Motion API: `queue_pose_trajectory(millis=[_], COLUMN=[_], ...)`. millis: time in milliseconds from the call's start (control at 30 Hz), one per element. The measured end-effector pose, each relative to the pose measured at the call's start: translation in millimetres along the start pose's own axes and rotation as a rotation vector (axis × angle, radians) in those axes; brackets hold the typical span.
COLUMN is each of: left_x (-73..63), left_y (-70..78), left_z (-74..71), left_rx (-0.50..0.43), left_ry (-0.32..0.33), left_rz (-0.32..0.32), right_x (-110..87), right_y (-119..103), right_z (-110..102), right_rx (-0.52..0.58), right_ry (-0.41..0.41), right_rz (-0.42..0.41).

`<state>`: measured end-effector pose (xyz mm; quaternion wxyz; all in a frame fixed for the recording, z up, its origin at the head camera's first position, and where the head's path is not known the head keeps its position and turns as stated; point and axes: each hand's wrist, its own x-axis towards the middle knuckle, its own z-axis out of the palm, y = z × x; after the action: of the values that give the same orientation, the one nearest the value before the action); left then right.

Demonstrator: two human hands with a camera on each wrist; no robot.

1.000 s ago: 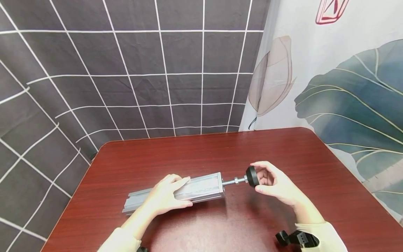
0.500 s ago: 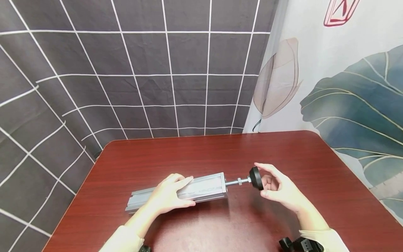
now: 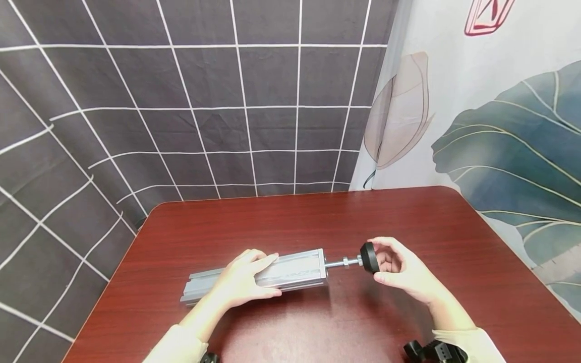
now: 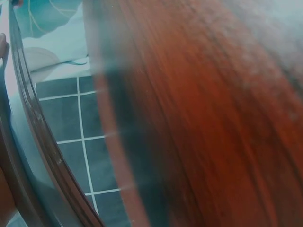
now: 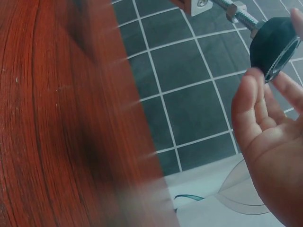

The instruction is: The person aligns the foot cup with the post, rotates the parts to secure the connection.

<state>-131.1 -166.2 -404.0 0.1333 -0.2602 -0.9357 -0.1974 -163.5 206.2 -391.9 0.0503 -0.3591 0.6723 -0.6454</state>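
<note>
Your left hand [image 3: 238, 282] grips the long silver aluminium profile [image 3: 297, 269] on or just above the dark red wooden tabletop [image 3: 272, 222]; your right hand [image 3: 404, 267] pinches the round black foot [image 3: 369, 257] by its rim. The threaded steel rod [image 3: 335, 263] already joins both. Bare thread shows either side of the small hex nut [image 3: 346, 262], so tightening probably remains.

The left grip [image 3: 240, 282] partly hides the metal profile [image 3: 295, 269].

Right grip [image 3: 408, 276] narrowed, fingertips [image 3: 382, 277] drawn closer
</note>
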Motion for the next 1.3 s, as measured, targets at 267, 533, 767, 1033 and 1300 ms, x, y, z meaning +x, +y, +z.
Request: queue_pose_trajectory(millis=[267,533,767,1033,1300], left_x=[1.8,0.9,1.7,1.5,1.7], left_y=[1.0,-0.1,0.0,0.3,-0.2], left_z=[0.9,1.8,0.8,0.4,2.2], left_rx=[0.004,0.009,-0.007,-0.007,0.000], left_ry=[-0.007,-0.006,-0.017,-0.017,-0.019], left_rz=[-0.005,0.001,-0.019,-0.024,-0.009], right_x=[1.2,1.3,-0.8,0.0,1.1], right_y=[1.5,0.9,-2.2,-1.3,1.6], right_z=[1.3,-0.6,-3.4,-2.5,-1.1], right_rx=[0.012,-0.058,0.004,-0.097,-0.126], right_ry=[0.020,-0.003,-0.061,-0.017,0.044], right_rz=[-0.056,-0.061,-0.028,-0.045,-0.034])
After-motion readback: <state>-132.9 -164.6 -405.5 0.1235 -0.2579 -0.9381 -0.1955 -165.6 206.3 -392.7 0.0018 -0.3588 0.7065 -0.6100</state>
